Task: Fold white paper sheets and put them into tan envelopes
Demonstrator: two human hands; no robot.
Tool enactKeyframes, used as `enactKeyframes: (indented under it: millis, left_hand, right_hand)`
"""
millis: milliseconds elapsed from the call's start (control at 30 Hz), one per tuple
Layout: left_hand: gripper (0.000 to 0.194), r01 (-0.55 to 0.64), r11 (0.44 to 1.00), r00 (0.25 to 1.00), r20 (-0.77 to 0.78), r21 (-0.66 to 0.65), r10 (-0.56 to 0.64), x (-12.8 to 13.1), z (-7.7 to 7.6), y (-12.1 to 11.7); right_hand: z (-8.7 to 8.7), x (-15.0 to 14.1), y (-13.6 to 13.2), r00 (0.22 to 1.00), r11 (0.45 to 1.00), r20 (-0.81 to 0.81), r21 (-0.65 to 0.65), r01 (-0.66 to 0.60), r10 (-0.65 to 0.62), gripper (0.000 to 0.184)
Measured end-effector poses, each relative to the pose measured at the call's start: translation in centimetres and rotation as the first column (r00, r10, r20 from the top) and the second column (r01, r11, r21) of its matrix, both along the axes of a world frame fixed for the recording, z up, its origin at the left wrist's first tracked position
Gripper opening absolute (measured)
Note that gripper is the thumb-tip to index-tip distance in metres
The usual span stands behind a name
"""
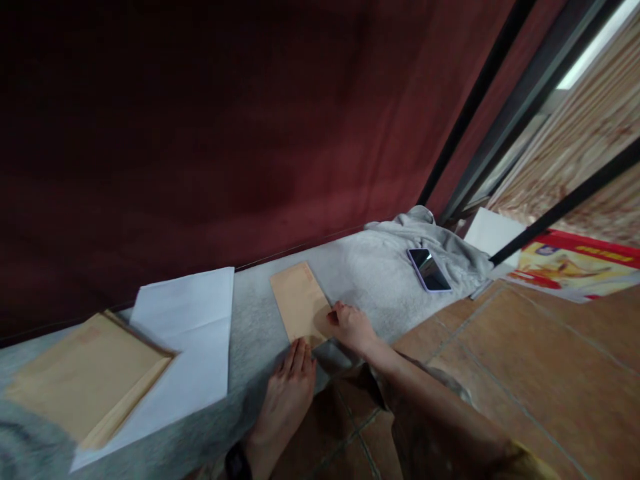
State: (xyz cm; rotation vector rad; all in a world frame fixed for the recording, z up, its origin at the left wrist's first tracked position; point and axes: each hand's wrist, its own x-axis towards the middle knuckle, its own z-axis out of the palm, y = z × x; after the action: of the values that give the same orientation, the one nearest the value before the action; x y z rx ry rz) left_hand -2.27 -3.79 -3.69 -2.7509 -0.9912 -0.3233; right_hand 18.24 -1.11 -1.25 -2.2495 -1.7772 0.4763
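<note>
The tan envelope (pixel 299 300) lies flat under the fingers of the left hand (pixel 289 383), which is open and palm down, its fingers side by side on the near end of the paper. The right hand (pixel 354 327) is curled, its knuckles up and its fingers at the right edge of the envelope; whether they pinch that edge cannot be told. The two hands are apart, with a corner of the envelope between them.

The dark wristband (pixel 237 461) on the left wrist is cut off by the bottom of the view, and the right thumb is hard to make out in shadow. The left fingertips cover part of the envelope's near end; the rest extends away from both hands, on the grey cloth (pixel 255 300).

To the left, a stack of larger tan envelopes (pixel 93 377) overlaps the white paper (pixel 200 333). Beyond the right hand, a phone (pixel 429 270) lies face up beside the bunched part of the cloth. Farther right, a red and yellow box (pixel 575 267) is on the tiled floor (pixel 545 347), partly crossed by a dark bar (pixel 570 203). A dark red surface (pixel 280 133) rises behind the cloth.
</note>
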Motion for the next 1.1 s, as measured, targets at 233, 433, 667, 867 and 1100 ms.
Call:
enactKeyframes:
  millis: [233,433,667,867,1100]
  left_hand:
    - [0.037,-0.008,0.999,0.988,0.156,-0.04,0.014,-0.4,0.4,1.7]
    - [0.039,-0.119,0.985,0.952,0.268,-0.122,0.148,-1.2,1.0,4.4]
    - [0.037,-0.097,0.983,0.956,0.26,-0.157,0.135,-1.2,0.1,4.6]
    - [0.038,-0.073,0.985,0.969,0.223,-0.154,0.107,-0.9,0.0,4.4]
    - [0.039,-0.115,0.984,0.968,0.207,-0.137,0.142,-1.2,0.4,4.8]
  right_hand:
    - [-0.2,0.4,0.7,0.987,0.995,-0.155,0.088,0.049,-0.035,0.017]
    - [2.2,8.2,2.4,0.949,0.928,-0.18,0.225,0.297,-0.26,0.035]
    - [3.0,16.5,0.6,0.805,0.78,-0.036,0.228,0.584,-0.592,0.037]
    - [2.0,17.9,-0.9,0.775,0.778,0.118,0.218,0.589,-0.62,0.037]
    - [1.0,15.5,0.9,0.846,0.903,0.34,0.278,0.328,-0.411,0.041]
